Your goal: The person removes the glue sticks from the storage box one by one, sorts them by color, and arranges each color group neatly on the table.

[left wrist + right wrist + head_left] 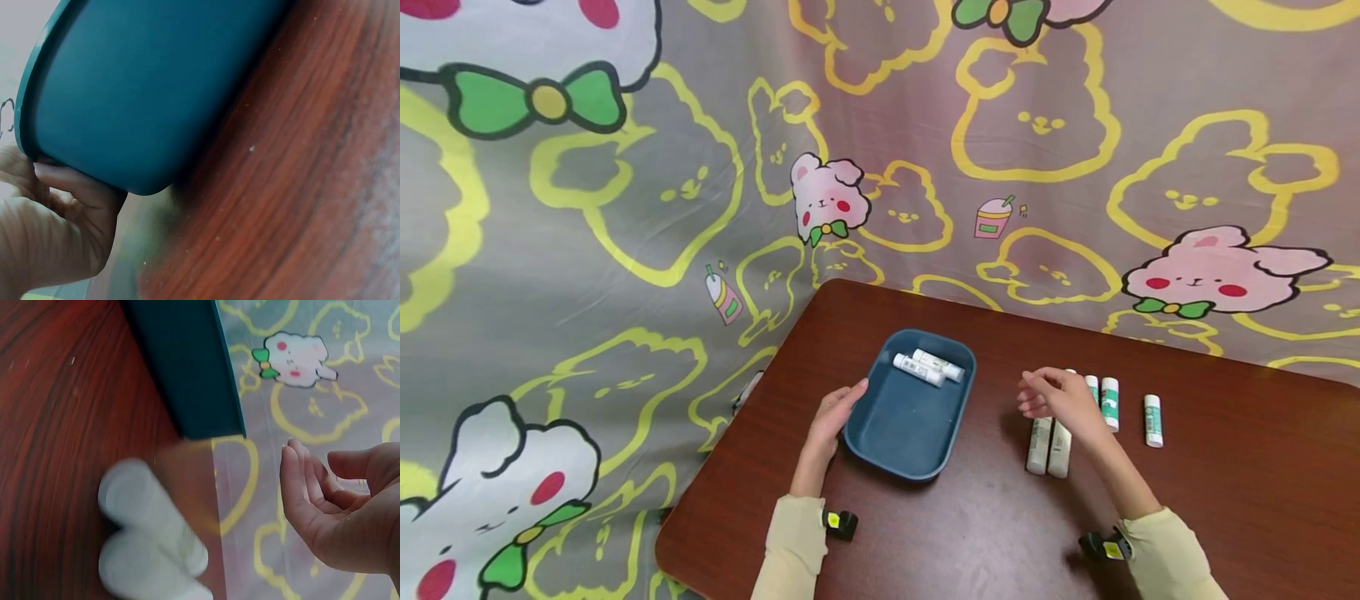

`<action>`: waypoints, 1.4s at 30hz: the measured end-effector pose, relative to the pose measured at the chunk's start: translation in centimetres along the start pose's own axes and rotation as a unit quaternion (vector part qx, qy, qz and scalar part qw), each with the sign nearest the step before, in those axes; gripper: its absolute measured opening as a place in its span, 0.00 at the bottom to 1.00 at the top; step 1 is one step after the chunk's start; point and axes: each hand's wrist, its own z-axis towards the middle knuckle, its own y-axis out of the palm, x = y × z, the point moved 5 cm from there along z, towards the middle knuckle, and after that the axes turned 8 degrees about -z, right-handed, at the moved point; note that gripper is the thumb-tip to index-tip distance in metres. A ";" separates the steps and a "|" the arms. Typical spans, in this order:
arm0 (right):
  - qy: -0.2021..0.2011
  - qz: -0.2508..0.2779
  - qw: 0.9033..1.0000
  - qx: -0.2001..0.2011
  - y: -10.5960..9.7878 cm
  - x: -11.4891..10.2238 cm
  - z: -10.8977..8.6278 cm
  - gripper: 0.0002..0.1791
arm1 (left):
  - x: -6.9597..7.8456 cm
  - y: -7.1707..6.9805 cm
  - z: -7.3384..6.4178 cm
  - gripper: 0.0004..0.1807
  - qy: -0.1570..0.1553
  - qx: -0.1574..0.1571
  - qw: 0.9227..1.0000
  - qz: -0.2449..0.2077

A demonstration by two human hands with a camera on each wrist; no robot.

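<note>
A blue tray [904, 429] sits on the table with two white tubes [917, 370] lying side by side at its far end. At the tray's left side my left hand [829, 421] grips the edge; the left wrist view has fingers curled against the wall under the rim. My right hand [1064, 402] hovers to the right of the tray, fingers loosely bent and holding nothing. Below it lie two whitish tubes [1060, 454], side by side and partly hidden by the hand; the right wrist view gives their rounded ends [128, 494].
Beyond the right hand lie green-and-white glue sticks [1109, 405], one partly covered by the hand. Another glue stick [1153, 421] lies apart, farther right. A patterned cloth [1037, 208] hangs along the back and left sides of the brown table [970, 533].
</note>
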 end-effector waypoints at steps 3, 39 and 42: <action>-0.001 0.020 1.000 -0.009 1.4 -0.7 0.6 0.20 | 0.0 -0.1 0.0 0.22 0.000 0.002 1.000 -0.001; -0.013 -0.035 0.998 -0.052 10.0 -3.8 4.9 0.21 | -0.1 -0.1 0.2 0.22 -0.012 -0.009 1.000 -0.006; -0.022 -0.061 0.997 -0.051 10.5 -4.0 5.2 0.20 | -0.2 0.0 0.3 0.22 -0.009 -0.003 1.000 -0.006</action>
